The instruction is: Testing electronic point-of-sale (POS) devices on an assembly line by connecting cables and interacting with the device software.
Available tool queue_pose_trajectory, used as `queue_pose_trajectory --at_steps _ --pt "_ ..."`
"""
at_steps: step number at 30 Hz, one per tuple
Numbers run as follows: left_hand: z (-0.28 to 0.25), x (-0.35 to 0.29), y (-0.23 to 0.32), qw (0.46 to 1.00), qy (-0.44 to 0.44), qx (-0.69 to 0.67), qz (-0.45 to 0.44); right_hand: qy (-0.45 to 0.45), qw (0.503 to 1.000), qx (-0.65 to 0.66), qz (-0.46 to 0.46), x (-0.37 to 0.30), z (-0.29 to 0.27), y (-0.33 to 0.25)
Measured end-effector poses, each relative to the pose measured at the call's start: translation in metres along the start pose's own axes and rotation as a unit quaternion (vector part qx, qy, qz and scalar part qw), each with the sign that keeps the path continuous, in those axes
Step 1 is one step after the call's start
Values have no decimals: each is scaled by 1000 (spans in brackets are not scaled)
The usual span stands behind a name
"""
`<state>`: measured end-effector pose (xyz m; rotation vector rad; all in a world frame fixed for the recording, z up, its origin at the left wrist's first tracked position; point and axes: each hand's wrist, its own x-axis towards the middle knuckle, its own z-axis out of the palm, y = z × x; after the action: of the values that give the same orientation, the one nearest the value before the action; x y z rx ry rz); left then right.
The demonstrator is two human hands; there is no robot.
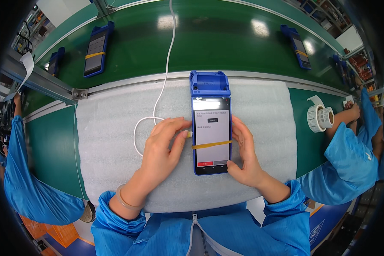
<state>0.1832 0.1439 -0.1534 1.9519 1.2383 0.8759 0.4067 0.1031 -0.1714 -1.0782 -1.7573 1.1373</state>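
Observation:
A blue handheld payment terminal (pixel 212 128) lies on the foam sheet in front of me, its screen lit and a yellow rubber band (pixel 212 145) round it. At its top the paper-roll compartment (pixel 209 83) is uncovered and holds no roll. My left hand (pixel 164 143) pinches the plug of a white cable (pixel 164 81) against the terminal's left side; whether the plug is fully seated I cannot tell. My right hand (pixel 247 160) grips the terminal's right edge, with the thumb at the lower right corner of the screen.
White foam sheeting (pixel 106 141) covers the bench. Beyond a metal rail runs a green conveyor (pixel 209 38) carrying more banded terminals (pixel 96 49). Label rolls (pixel 320 118) stand at the right, near a co-worker's arm (pixel 343 119). Another person's blue sleeve (pixel 25 170) is at the left.

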Motion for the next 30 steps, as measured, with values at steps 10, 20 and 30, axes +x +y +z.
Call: queue_pose_trajectory --at_steps 10,20,30 --pt "0 0 1 1000 -1 0 1 2 1000 -4 -2 0 0 1" --pt "2 0 0 1000 8 5 2 51 996 -77 0 3 22 -2" --pt "2 1 0 1000 6 -2 0 45 997 -56 -10 0 18 2"
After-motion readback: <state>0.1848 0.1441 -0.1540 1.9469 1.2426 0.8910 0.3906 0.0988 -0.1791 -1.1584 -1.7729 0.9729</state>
